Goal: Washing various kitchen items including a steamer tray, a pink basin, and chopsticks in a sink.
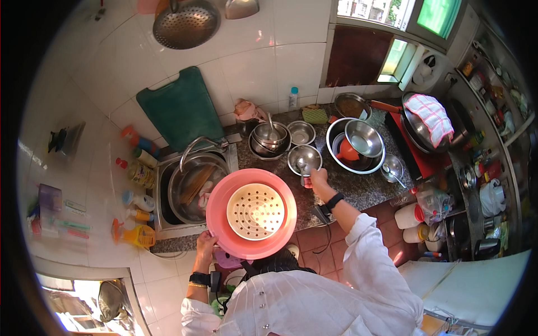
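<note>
My left hand [206, 243] grips the near-left rim of a pink plastic basin [216, 193]. Inside the basin sits a cream round strainer with holes [255, 212], partly in sunlight. The basin is tilted in front of my body, by the counter's front edge. My right hand [320, 182] reaches over the counter to the near rim of a small steel bowl [305, 157]. A small pink and metallic object [308, 182] shows beside its fingers; whether they hold it or the bowl is unclear.
At left, a steel basin [174, 185] with wooden chopsticks and water stands in the sink under the faucet [189, 151]. Stacked steel bowls [269, 143] and a large white-rimmed basin [356, 168] occupy the granite counter [361, 189]. A cloth-topped wok [410, 115] is at right.
</note>
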`<action>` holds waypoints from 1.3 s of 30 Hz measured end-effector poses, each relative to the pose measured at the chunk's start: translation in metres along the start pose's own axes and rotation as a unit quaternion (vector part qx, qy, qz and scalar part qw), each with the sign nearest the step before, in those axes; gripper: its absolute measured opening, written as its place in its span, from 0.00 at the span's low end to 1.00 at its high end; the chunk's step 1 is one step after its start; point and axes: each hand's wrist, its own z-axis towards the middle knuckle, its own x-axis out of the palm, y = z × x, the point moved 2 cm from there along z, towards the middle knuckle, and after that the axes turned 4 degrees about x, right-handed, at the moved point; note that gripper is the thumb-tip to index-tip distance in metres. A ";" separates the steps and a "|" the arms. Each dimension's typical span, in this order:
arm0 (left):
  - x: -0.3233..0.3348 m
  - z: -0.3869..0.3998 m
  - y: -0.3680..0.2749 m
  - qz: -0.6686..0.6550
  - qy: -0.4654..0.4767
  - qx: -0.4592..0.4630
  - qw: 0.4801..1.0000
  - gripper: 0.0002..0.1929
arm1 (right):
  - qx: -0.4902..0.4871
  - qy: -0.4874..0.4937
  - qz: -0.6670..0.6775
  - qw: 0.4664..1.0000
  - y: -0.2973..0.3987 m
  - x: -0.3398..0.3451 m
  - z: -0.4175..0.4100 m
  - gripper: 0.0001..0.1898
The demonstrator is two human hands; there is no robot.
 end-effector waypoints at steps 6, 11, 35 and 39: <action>-0.012 -0.003 0.002 -0.012 0.008 -0.002 1.000 0.15 | 0.026 0.018 0.122 0.992 0.028 -0.009 -0.004 0.11; -0.012 0.002 0.001 0.004 0.005 0.004 1.000 0.15 | -0.003 -0.024 0.155 0.988 0.072 0.026 0.018 0.11; 0.099 0.047 -0.011 -0.009 0.127 0.012 0.992 0.14 | -0.013 0.203 0.091 0.975 0.098 -0.053 -0.020 0.16; 0.135 0.043 -0.021 -0.017 0.139 0.007 0.990 0.13 | -0.045 0.259 0.163 0.951 0.092 -0.061 -0.106 0.16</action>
